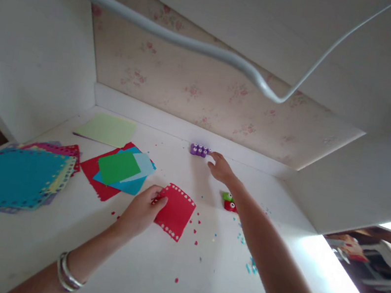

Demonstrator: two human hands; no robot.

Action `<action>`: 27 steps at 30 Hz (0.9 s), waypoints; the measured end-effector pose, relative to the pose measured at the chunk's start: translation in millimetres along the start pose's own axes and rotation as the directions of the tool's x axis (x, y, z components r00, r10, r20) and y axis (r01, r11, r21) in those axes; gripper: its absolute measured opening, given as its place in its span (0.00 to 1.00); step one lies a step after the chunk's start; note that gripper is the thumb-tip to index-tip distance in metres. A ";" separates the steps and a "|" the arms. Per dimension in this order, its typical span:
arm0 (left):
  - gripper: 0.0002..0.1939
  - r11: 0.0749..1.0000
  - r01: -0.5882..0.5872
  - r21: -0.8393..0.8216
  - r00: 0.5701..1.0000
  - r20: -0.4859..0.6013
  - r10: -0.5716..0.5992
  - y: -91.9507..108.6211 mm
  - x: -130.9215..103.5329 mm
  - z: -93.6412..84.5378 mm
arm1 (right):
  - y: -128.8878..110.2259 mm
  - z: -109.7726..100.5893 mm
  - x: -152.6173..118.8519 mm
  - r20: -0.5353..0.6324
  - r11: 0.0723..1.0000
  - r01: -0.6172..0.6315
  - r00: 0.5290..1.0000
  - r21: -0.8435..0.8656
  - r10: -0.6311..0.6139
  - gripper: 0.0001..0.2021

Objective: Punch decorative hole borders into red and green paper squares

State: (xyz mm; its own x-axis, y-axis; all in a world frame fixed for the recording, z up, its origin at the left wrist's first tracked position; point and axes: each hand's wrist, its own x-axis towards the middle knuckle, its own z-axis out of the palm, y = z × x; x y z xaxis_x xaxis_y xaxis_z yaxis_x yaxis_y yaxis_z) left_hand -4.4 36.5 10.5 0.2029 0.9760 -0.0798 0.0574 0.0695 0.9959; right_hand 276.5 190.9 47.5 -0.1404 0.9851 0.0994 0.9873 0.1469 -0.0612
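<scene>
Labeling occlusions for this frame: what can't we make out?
All head view:
- Contact between right hand and purple eyed pieces: too small.
- Corner of held red sheet: behind left hand's fingers.
- Full outline of red eyed piece: right forearm covers part.
- Big blue sheet's far left end: frame edge.
- Shelf items: blurred, cut off at right.
</scene>
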 end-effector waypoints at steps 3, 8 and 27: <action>0.14 0.991 0.121 -0.065 0.993 0.019 -0.120 3.4 -0.8 0.0 | -15.6 9.4 25.6 -0.005 0.999 0.032 0.999 0.000 -0.032 0.26; 0.14 0.983 0.121 -0.139 0.993 0.025 -0.119 12.1 -3.8 -0.3 | -17.2 13.2 40.6 0.048 1.000 -0.001 0.999 -0.005 0.001 0.21; 0.12 0.968 0.152 -0.202 0.988 0.063 -0.142 4.2 -0.5 0.0 | -53.4 8.9 -117.0 -0.050 0.548 -0.090 0.971 0.831 0.235 0.15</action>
State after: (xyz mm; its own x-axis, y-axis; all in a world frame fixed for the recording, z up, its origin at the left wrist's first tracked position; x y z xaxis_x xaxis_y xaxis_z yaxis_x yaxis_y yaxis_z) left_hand -4.2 36.4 14.8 0.2535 0.9412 -0.2232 -0.1106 0.2575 0.9599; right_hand 239.5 68.7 30.2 0.0992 0.9863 0.1317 0.4916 0.0665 -0.8683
